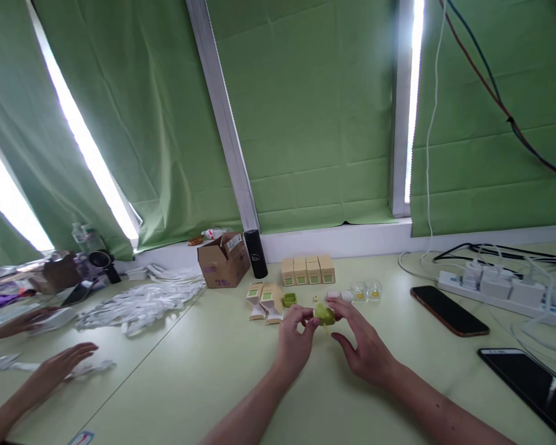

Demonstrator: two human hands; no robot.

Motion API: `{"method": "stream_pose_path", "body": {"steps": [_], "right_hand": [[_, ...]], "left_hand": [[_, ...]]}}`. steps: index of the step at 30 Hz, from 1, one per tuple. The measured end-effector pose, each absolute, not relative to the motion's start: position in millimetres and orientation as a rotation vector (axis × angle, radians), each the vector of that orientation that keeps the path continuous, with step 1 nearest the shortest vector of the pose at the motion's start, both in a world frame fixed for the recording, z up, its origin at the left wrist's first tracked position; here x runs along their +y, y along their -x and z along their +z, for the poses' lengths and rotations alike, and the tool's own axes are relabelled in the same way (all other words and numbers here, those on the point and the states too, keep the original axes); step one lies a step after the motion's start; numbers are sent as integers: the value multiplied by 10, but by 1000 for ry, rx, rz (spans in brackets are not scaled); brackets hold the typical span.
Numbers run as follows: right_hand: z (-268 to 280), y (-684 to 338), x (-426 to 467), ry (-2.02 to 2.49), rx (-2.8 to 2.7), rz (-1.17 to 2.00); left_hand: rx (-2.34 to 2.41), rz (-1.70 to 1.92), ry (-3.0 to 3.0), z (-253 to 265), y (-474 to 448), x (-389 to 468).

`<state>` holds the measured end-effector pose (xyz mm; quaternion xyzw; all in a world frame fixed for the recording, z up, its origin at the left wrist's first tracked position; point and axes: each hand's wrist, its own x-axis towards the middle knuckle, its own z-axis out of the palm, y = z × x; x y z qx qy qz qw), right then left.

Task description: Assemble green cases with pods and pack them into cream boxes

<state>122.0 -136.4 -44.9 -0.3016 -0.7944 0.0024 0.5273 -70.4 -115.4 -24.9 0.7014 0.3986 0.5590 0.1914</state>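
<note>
Between thumb and fingers, my left hand (297, 337) pinches a small green rounded piece (323, 314) with a thin pale stick below it, held over the table. My right hand (361, 343) is beside it, fingers stretched and thumb apart, its fingertips at or very near the piece's right side. Just behind are a small green square tray (290, 300), a tiny yellowish bit (315, 298), a white rounded item (346, 296) and two clear cups (373, 289) with something yellow in them. Two opened tan boxes (272, 303) lie left of my hands.
A row of several tan boxes (307, 271), a black cylinder (256, 254) and a cardboard box (223, 261) stand behind. Phones (449, 310) and a power strip (495, 290) with cables lie right. At left, another person's hands (60, 371) are near white straps (143, 306).
</note>
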Motion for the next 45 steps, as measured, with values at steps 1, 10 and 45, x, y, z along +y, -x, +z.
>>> {"method": "stream_pose_path", "body": {"steps": [1,10,45], "right_hand": [[-451,-1215,-1362,716,-1897,12],[-450,-1177,-1367,738,-1838,170],[-415,-1203,-1352,843,-1612,672]], "left_hand": [[1135,1553,-1945,-256,707,-1148],[1161,1388,-1861,-281,711,-1142],[929,1401,-2091,-161,706,-1243]]}}
